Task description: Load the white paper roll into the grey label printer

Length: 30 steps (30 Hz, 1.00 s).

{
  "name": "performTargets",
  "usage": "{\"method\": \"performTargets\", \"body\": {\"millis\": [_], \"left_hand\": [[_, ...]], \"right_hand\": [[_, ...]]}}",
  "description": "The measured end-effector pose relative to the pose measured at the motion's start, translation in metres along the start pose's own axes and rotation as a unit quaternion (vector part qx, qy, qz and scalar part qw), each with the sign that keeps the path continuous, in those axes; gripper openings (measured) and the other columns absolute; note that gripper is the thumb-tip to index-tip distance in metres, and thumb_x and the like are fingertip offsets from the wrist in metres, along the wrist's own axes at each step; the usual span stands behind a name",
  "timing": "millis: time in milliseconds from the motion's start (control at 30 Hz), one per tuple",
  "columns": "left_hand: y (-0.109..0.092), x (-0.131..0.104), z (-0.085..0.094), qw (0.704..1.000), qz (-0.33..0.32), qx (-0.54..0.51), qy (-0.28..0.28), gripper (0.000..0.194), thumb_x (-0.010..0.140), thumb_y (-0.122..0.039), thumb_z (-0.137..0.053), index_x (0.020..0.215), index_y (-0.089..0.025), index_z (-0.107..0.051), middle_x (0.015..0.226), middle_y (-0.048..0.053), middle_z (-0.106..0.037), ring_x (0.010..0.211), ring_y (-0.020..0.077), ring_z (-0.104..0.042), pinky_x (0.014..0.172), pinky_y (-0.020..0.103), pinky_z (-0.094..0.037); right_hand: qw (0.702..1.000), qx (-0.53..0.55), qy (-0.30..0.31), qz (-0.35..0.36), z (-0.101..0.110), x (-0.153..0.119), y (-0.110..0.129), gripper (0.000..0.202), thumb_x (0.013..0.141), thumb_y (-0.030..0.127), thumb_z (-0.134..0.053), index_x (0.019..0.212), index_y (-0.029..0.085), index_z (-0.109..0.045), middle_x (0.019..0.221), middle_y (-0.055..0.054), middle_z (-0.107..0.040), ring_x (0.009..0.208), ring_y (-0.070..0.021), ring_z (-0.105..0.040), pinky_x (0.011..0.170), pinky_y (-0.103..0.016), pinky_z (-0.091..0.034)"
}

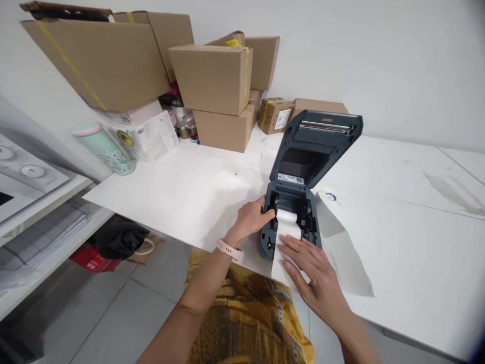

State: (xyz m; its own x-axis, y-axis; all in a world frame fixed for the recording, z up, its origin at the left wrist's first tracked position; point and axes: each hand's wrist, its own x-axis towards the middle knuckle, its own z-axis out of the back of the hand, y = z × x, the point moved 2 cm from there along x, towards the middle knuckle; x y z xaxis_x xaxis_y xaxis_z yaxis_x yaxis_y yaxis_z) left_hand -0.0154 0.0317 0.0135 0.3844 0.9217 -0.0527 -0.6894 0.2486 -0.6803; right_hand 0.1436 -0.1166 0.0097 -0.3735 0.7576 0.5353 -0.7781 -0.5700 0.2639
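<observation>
A dark label printer (pixel 291 188) stands near the table's front edge with its lid (pixel 316 146) raised. Inside it sits a small white label roll (pixel 287 216), and its strip of label paper (pixel 282 268) runs out over the front and past the table edge. My left hand (pixel 250 218) grips the printer's left side, thumb over the rim close to the roll and the other fingers partly hidden. Stretched fingers of my right hand (pixel 308 263) lie flat on the paper strip at the printer's front.
Right of the printer lies a curling sheet of backing paper (pixel 346 258). Cardboard boxes (pixel 212 81) are stacked along the wall, with a small taped box (pixel 276 115) behind the printer. A mint tumbler (pixel 104 149) stands at the left, beside a white shelf (pixel 49 202).
</observation>
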Motion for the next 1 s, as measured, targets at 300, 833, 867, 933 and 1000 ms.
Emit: {"method": "performTargets", "body": {"millis": [300,833,867,933,1000], "left_hand": [[0.0003,-0.0009,-0.0019,1.000,0.018,-0.005,-0.007,0.051,0.089,-0.046,-0.051,0.135,-0.027,-0.061,0.088,0.002,-0.076,0.082,0.0266,-0.070,0.077,0.033,-0.052],[-0.0009,-0.0023,-0.0018,0.999,0.031,-0.007,-0.003,0.057,0.090,-0.050,-0.052,0.142,-0.027,-0.057,0.092,0.003,-0.077,0.088,0.0280,-0.071,0.080,0.034,-0.052],[-0.0009,-0.0023,-0.0019,0.999,0.032,-0.005,-0.003,0.056,0.090,-0.050,-0.052,0.142,-0.027,-0.057,0.092,0.003,-0.077,0.088,0.0280,-0.071,0.080,0.034,-0.052],[-0.0008,-0.0026,-0.0025,0.999,0.035,-0.003,-0.003,0.057,0.091,-0.050,-0.052,0.142,-0.027,-0.057,0.092,0.003,-0.077,0.089,0.0281,-0.071,0.081,0.034,-0.052],[-0.0004,-0.0033,-0.0035,0.999,0.034,-0.006,-0.002,0.057,0.091,-0.051,-0.052,0.143,-0.027,-0.057,0.093,0.003,-0.077,0.090,0.0282,-0.071,0.081,0.034,-0.052]], "right_hand": [[0.999,0.025,-0.025,-0.019,-0.0012,-0.0020,-0.0009,0.029,0.099,0.018,-0.060,0.127,0.023,-0.064,0.131,-0.008,-0.072,0.124,-0.0227,-0.066,0.099,-0.040,-0.050],[0.998,0.034,-0.041,-0.042,-0.0008,-0.0029,0.0004,0.026,0.098,0.022,-0.060,0.122,0.027,-0.069,0.128,-0.006,-0.074,0.120,-0.0246,-0.070,0.095,-0.042,-0.054],[0.998,0.036,-0.043,-0.043,-0.0004,-0.0032,0.0005,0.026,0.098,0.022,-0.060,0.121,0.027,-0.070,0.127,-0.006,-0.075,0.119,-0.0249,-0.070,0.095,-0.042,-0.055],[0.997,0.041,-0.045,-0.041,0.0004,-0.0038,0.0009,0.025,0.098,0.021,-0.060,0.120,0.027,-0.070,0.127,-0.006,-0.075,0.119,-0.0251,-0.070,0.095,-0.042,-0.055],[0.997,0.045,-0.046,-0.040,0.0009,-0.0041,0.0012,0.025,0.097,0.021,-0.061,0.119,0.027,-0.070,0.126,-0.006,-0.075,0.119,-0.0248,-0.070,0.095,-0.042,-0.055]]}}
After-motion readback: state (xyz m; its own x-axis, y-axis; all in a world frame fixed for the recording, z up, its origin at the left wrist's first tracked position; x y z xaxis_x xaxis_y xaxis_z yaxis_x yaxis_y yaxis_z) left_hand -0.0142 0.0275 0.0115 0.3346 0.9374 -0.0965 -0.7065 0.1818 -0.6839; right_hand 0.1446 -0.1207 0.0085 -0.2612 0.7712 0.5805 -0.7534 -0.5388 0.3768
